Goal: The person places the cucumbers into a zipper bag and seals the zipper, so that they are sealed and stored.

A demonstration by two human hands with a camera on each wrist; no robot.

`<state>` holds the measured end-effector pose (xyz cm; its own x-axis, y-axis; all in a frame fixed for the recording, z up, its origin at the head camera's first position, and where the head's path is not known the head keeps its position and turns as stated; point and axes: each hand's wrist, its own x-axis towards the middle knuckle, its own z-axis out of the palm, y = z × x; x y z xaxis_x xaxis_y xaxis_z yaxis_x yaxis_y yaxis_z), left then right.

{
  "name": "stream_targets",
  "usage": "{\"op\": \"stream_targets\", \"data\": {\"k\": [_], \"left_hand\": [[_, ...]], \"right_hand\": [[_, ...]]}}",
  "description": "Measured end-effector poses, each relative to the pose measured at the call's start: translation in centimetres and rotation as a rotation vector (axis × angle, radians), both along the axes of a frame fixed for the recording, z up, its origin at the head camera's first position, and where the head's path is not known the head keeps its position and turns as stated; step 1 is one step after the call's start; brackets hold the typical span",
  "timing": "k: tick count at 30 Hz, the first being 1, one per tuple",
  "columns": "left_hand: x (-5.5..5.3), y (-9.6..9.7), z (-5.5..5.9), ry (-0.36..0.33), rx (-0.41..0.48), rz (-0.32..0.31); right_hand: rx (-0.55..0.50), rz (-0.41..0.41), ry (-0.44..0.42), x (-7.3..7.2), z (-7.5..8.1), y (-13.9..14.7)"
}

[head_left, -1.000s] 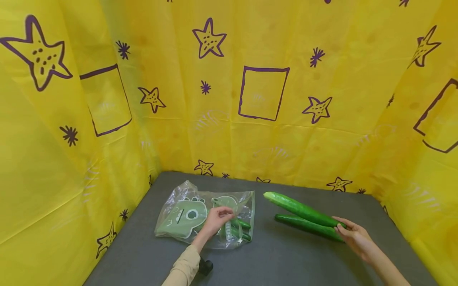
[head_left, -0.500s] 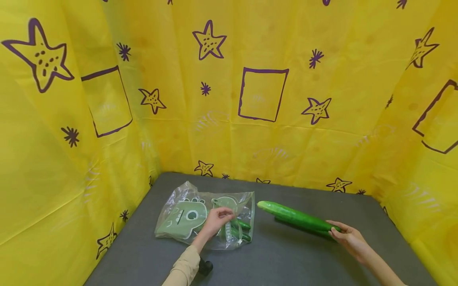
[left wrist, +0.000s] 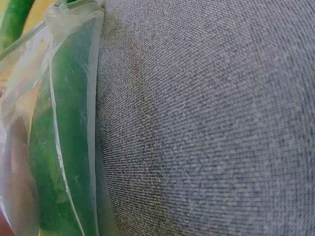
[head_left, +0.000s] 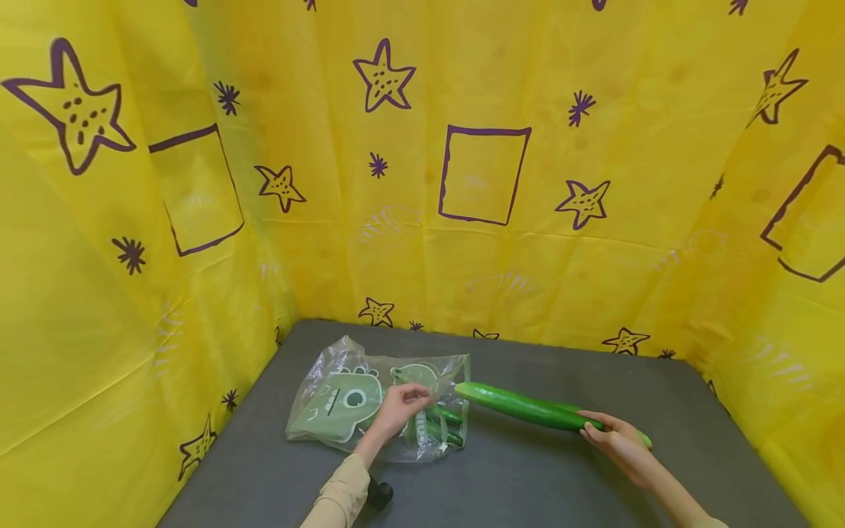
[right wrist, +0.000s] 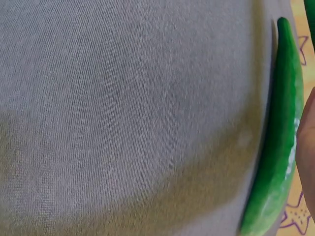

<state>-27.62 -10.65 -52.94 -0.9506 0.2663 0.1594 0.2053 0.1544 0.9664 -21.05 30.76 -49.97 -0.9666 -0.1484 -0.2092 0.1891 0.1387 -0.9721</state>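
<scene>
My left hand point(head_left: 399, 408) pinches the upper film of a clear zip bag point(head_left: 317, 425) printed with a green cartoon creature. Inside the bag lie cucumbers point(head_left: 450, 415), one of them large in the left wrist view, a cucumber point(left wrist: 69, 123) behind the plastic. My right hand point(head_left: 617, 440) grips another cucumber point(head_left: 521, 405) near its right end, its pale tip pointing left at the bag's open right edge. Below and behind it, a loose cucumber point(right wrist: 281, 128) lies on the table, mostly hidden in the head view. Part of my right hand shows at the right wrist view's edge.
A grey cloth-covered table point(head_left: 515, 488) bears everything. Yellow curtains point(head_left: 488, 279) with purple stars enclose the back and sides. A black rounded object point(head_left: 380, 493) sits beside the left sleeve.
My right hand has brought its cucumber left and down, from above the loose cucumber to the bag's opening. My left hand and the bag stay in place.
</scene>
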Motion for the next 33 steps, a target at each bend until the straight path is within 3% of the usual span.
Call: {"op": "stream_targets", "data": {"k": [11,24,27,33], "left_hand": [[0.0,0.1,-0.3,0.005,0.012,-0.008],[-0.1,0.1,-0.1,0.002,0.000,-0.004],[0.1,0.1,0.3,-0.006,0.012,0.001],[1.3,0.2,2.4,-0.018,0.020,-0.009]], "right_hand": [[0.122,-0.099,-0.006,-0.4,-1.1,-2.4],[0.115,-0.081,0.038,-1.4,-1.7,-4.9],[0.103,-0.081,0.045,-1.6,-2.0,-5.6],[0.068,-0.101,0.054,-2.0,-2.5,-6.9]]}}
